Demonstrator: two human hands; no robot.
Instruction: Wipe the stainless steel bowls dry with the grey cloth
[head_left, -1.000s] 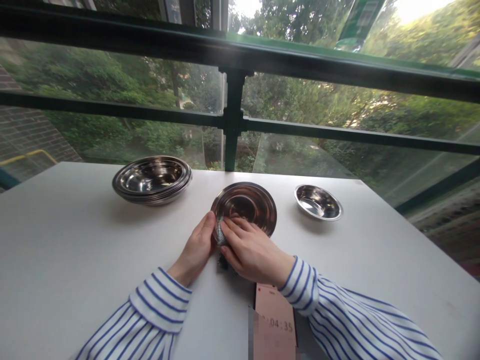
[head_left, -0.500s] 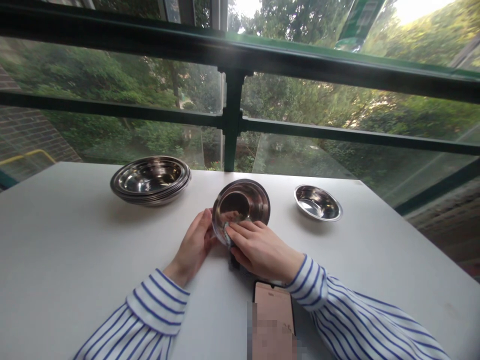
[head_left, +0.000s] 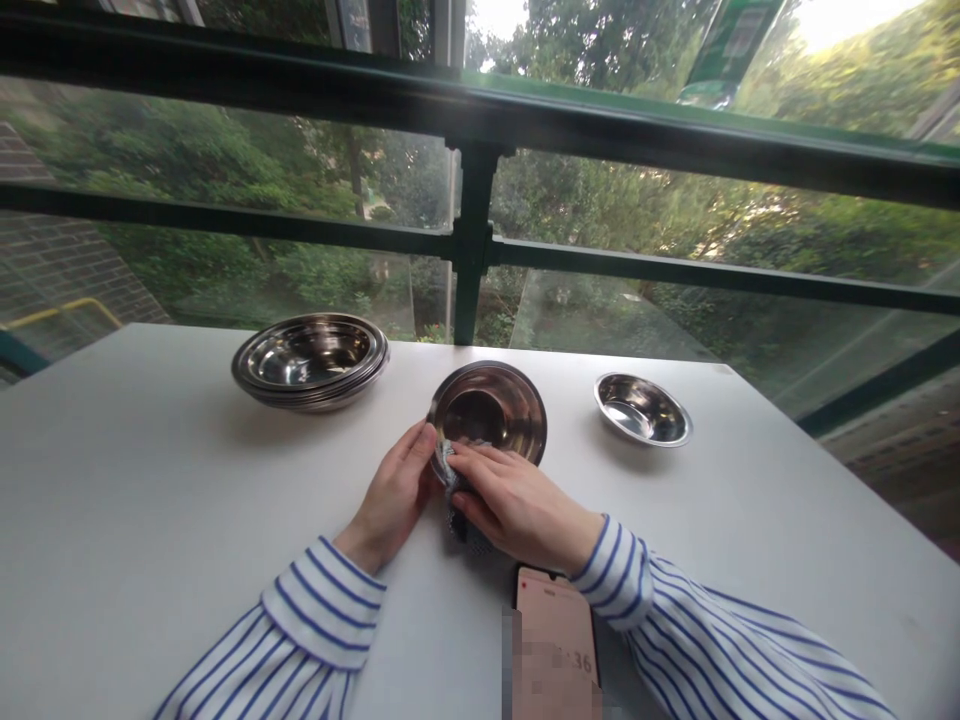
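A shiny metal bowl [head_left: 514,400] is tilted toward me above the middle of the white table. My left hand [head_left: 397,490] grips its left rim, thumb on the outer edge and fingers behind. Inside the near part of the bowl, my right hand [head_left: 517,500] presses a crumpled grey cloth [head_left: 456,500] against the wall and rim. Part of the cloth hangs below the rim, and the rest is hidden under my fingers.
Several nested metal bowls [head_left: 311,365] stand at the table's back left. One smaller metal bowl [head_left: 643,410] sits at the right. A phone [head_left: 555,630] lies near my right sleeve. Beyond the white table [head_left: 187,520] runs a dark green railing [head_left: 471,230] with glass.
My right hand has shifted slightly along the near rim with the cloth, more of which now shows. My left hand keeps its hold on the bowl. The whole view has drifted slightly.
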